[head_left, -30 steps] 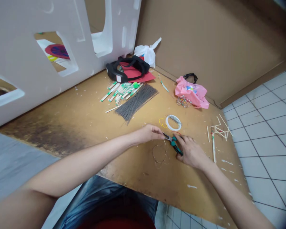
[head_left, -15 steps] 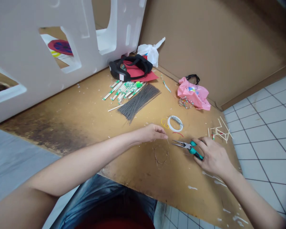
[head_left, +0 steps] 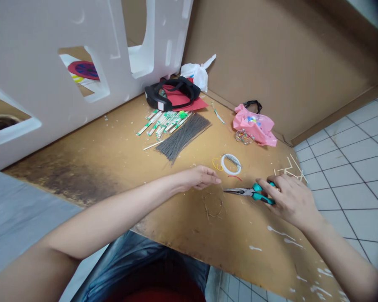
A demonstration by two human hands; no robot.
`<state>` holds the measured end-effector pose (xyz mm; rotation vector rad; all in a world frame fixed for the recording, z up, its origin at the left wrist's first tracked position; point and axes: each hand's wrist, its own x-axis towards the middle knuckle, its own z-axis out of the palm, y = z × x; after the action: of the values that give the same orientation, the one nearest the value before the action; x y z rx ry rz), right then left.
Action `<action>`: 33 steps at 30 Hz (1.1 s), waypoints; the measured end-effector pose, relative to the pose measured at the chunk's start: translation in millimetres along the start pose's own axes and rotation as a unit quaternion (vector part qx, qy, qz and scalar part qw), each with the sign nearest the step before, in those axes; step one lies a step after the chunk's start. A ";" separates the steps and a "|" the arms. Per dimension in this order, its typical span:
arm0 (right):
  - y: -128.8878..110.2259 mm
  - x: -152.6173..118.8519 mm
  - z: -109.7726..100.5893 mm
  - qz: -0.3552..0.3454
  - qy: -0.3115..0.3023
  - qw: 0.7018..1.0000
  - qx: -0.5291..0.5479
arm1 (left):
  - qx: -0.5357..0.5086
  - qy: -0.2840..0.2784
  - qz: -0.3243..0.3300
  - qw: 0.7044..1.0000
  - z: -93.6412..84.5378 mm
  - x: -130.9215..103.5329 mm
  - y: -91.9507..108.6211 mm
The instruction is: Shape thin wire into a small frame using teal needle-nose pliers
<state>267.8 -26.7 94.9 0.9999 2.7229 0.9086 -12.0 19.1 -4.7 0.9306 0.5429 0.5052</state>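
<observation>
My left hand (head_left: pixel 204 178) pinches a thin wire that runs down to a round wire ring (head_left: pixel 213 205), which hangs just below the fingertips. In my right hand (head_left: pixel 286 195) is a pair of long-nose pliers (head_left: pixel 252 192) with teal and black handles. Their jaws point left, look nearly closed, and reach close to the wire under my left fingers; whether they touch it I cannot tell. Beyond my hands lie a white ring (head_left: pixel 231 164) with wire across it, a yellow curl (head_left: pixel 217 164) and a short red strip (head_left: pixel 234 178).
A bundle of grey wires (head_left: pixel 184 136) lies behind my left hand, with green-and-white wrapped sticks (head_left: pixel 164 123) and a black headset (head_left: pixel 159 100) beyond. A pink bag (head_left: pixel 255 126) sits at the back right, and bare sticks (head_left: pixel 294 170) lie near the right table edge.
The pliers' jaws have come together and moved left, closer to the wire below my left fingers. My right hand has tightened on the handles. The left hand has barely moved.
</observation>
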 end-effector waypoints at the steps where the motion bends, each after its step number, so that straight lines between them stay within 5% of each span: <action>1: 0.2 -0.9 0.3 0.005 -0.003 1.000 0.006 | -0.003 -0.002 -0.002 1.000 -0.4 0.0 -0.3; 33: -2.6 4.4 0.7 -0.002 0.026 1.000 0.014 | -0.022 -0.012 -0.016 1.000 -0.4 -1.7 2.5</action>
<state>263.2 -25.2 93.4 0.9891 2.7864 0.9103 -14.0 19.5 -2.3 0.8845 0.5227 0.4750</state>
